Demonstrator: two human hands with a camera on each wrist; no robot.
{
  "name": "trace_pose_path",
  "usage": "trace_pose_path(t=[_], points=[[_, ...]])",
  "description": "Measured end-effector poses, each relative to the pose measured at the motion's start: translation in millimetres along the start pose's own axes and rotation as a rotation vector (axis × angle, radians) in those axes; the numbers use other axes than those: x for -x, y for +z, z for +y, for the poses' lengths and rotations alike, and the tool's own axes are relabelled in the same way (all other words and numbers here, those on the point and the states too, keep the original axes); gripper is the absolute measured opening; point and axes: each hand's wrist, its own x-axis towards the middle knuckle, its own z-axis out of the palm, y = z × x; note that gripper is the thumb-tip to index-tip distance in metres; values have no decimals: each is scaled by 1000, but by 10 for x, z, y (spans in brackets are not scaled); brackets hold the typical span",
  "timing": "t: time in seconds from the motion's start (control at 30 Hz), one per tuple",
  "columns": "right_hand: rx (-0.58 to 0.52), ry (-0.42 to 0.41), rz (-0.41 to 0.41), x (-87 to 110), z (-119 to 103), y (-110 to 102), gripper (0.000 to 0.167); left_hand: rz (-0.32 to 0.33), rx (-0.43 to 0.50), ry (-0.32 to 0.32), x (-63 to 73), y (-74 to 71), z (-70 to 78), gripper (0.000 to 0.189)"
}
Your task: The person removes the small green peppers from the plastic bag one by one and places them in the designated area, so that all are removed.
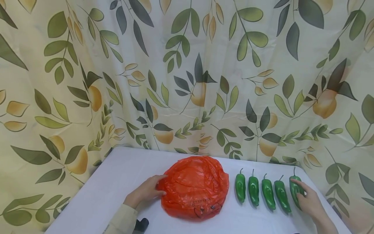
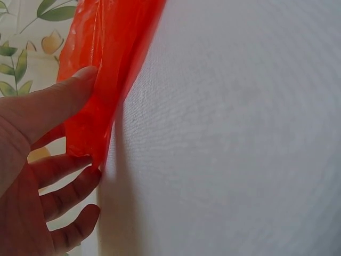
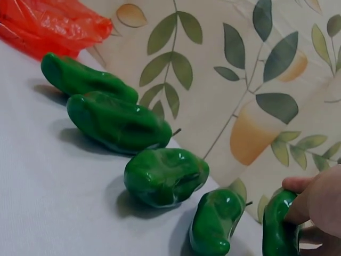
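A crumpled red plastic bag (image 1: 194, 185) lies on the table with dark print on its near part. My left hand (image 1: 147, 191) holds the bag's left edge; in the left wrist view the thumb (image 2: 80, 88) lies over the plastic and some fingers are behind it. On the right, several green peppers stand in a row, stems pointing away. My right hand (image 1: 311, 201) grips the rightmost green pepper (image 1: 294, 192) between thumb and fingers. Immediately left of it is another green pepper (image 3: 216, 221). Part of the gripped pepper (image 3: 277, 218) is hidden by the fingers.
The table (image 1: 117, 175) has a white cover. A curtain (image 1: 187, 81) printed with leaves and fruit hangs behind it and along its sides. A small black object (image 1: 142, 225) shows by the left sleeve (image 1: 121, 221). The leftmost green pepper (image 1: 240, 188) sits close beside the bag.
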Motion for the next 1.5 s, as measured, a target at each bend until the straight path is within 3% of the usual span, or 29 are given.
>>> trace_pose_path(t=[0.2,0.73,1.27,1.5], points=[[42,26,-50,-1,87,5,60,1,-2,-15,-6,12,-13,73],[104,-9,-55,-53,289,79,55,5,-4,-18,4,1,13,73],[94,145,-108,-17,186,83,57,13,-45,13,-33,18,-21,71],[81,165,-122,-47,216,89,59,11,-44,11,-31,18,-23,71]])
